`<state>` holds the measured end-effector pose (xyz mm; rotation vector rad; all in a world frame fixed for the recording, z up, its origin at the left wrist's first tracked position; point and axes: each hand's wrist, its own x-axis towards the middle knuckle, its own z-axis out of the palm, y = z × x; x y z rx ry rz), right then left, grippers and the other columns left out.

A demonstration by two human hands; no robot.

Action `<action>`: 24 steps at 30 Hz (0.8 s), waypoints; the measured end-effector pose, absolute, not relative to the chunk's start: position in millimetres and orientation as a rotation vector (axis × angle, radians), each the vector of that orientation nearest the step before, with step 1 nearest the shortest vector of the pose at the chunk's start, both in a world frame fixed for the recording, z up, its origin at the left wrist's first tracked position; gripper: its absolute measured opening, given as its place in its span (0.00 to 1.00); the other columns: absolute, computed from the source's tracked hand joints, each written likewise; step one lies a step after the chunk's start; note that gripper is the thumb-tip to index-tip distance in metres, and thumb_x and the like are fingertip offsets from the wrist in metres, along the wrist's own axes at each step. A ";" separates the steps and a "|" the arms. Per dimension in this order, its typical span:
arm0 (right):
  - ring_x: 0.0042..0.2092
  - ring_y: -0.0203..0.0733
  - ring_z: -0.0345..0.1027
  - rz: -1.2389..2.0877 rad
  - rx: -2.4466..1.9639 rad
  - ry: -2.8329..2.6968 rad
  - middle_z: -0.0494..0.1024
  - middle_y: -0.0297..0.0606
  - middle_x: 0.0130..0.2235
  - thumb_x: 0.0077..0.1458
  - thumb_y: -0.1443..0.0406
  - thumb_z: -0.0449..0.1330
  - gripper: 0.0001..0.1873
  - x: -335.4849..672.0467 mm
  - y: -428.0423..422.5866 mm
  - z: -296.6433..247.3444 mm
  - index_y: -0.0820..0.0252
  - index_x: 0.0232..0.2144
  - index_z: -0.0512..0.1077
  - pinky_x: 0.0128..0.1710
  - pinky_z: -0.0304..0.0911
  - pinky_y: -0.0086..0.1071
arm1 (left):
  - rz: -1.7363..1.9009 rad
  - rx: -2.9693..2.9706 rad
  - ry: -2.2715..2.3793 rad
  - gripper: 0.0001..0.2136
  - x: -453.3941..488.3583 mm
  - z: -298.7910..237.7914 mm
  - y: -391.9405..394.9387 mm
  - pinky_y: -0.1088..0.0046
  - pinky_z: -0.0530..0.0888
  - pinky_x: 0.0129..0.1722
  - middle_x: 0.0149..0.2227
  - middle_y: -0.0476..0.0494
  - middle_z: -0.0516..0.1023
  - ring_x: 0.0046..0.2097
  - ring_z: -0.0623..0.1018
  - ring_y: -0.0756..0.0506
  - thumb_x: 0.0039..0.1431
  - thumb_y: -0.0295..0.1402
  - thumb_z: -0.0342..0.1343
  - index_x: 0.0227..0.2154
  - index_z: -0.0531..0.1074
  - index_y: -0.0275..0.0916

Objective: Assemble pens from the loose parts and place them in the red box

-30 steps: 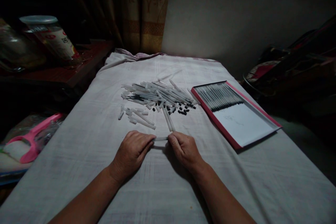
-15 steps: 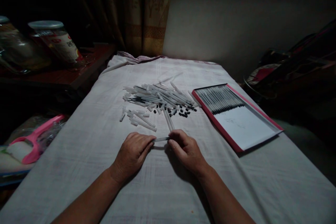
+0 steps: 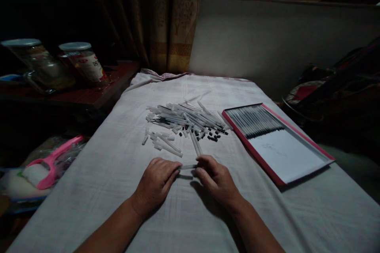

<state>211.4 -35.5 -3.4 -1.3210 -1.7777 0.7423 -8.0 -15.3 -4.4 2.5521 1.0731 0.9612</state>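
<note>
Pen (image 3: 187, 167), slim and translucent with a dark end, lies nearly crosswise between the two hands, raised just off the cloth-covered surface (image 3: 178, 221); its shadow falls below it. Clock face is laid flat and centred on the pen, 12 pointing away from the person.

Left hand (image 3: 158, 180), at 8 o'clock: grip closed, thumb and forefinger pinching the pen's 9 o'clock end. Right hand (image 3: 218, 180), at 4 o'clock: grip narrow, thumb and forefinger slightly parted around the dark 3 o'clock end; cannot tell whether they press on it.

Clear tubes (image 3: 196, 144), a pair side by side, run from 12 toward 1 o'clock, near ends close to the right forefinger. Small group of pale pieces (image 3: 168, 147) at 11. Large loose heap of pen parts (image 3: 190, 116) at 12, dark tips bunched on its left side. Short black pieces (image 3: 212, 138) scatter along the heap's near edge, toward 1.

Shallow red-rimmed box (image 3: 293, 154) at 2: row of pens (image 3: 252, 120) fills its far part, dark ends facing the person; white base shows nearer. Lidded jar (image 3: 89, 65) at 10, on a dark red tabletop (image 3: 118, 77). Pink-handled item (image 3: 53, 162) at 9, beside the cloth.
</note>
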 end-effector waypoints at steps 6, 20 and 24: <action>0.31 0.37 0.72 0.708 -1.336 -1.835 0.78 0.36 0.30 0.60 0.63 0.53 0.09 211.1 -34.8 -4.1 0.58 0.36 0.73 0.31 0.65 0.28 | 0.942 2.559 1.077 0.07 -9.0 -5.9 -15.8 0.66 0.70 0.40 0.37 0.44 0.82 0.38 0.78 0.45 0.65 0.29 0.52 0.44 0.72 0.38; 0.24 0.34 0.65 0.563 -1.350 -1.877 0.71 0.32 0.22 0.62 0.63 0.51 0.16 204.2 -34.2 -6.2 0.59 0.24 0.70 0.26 0.58 0.25 | 0.950 2.486 1.072 0.07 -9.4 -6.3 -15.3 0.67 0.69 0.41 0.38 0.47 0.82 0.39 0.79 0.46 0.65 0.30 0.53 0.44 0.72 0.41; 0.26 0.35 0.67 0.539 -1.358 -1.769 0.72 0.33 0.23 0.62 0.62 0.51 0.15 208.8 -34.9 -4.7 0.59 0.26 0.70 0.27 0.59 0.25 | 0.905 2.506 1.198 0.11 -12.2 -6.0 -12.8 0.64 0.69 0.42 0.39 0.43 0.81 0.40 0.78 0.43 0.65 0.37 0.53 0.46 0.72 0.40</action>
